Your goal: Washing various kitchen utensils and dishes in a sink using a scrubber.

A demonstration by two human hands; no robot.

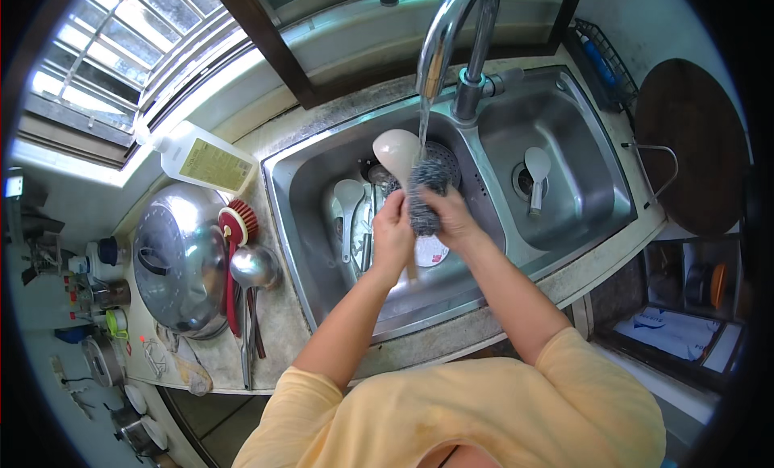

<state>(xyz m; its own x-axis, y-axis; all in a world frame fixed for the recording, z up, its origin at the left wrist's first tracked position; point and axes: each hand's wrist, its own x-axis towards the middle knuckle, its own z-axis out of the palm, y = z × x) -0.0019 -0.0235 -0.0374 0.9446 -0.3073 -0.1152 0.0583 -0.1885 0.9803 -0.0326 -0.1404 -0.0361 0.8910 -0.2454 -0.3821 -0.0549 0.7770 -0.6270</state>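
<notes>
Over the left sink basin (308, 226), my left hand (393, 232) grips a white ladle (397, 152) with its bowl pointing up and away. My right hand (450, 217) holds a grey mesh scrubber (428, 178) against the ladle. Water runs from the chrome faucet (468, 93) onto the scrubber. Below my hands, a white rice paddle or spoon (349, 193), a perforated metal piece (444, 158) and a small white dish (431, 253) lie in the basin. A white spoon (537, 162) rests by the drain of the right basin.
Left of the sink are a large domed metal lid (181, 299), a red-bristled brush (242, 221), a metal ladle (255, 267) and a labelled plastic jug (208, 159). A round dark board (689, 147) leans at the right, beside a wire rack (604, 63).
</notes>
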